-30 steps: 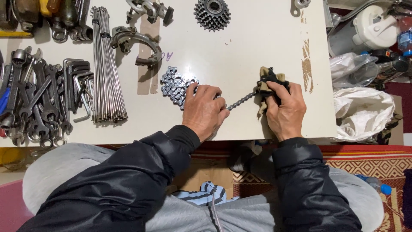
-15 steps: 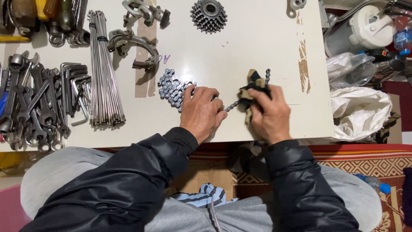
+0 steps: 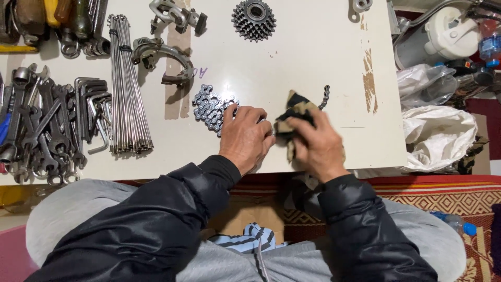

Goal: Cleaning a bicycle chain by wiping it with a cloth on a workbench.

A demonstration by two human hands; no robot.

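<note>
A white table carries the work, with a row of spanners and a bundle of spokes at its left and a toothed sprocket cluster at its far edge. Near the front edge a bicycle chain lies heaped by the left hand, which is pressed down on it with fingers curled, pinning it against the table. The right hand is closed around a dark, soiled rag, from which the chain's free end emerges beyond. For a clean wipe, the heap is best kept pinned, the stretch between the hands held taut, and the rag wrapped fully round the links and drawn slowly along.
</note>
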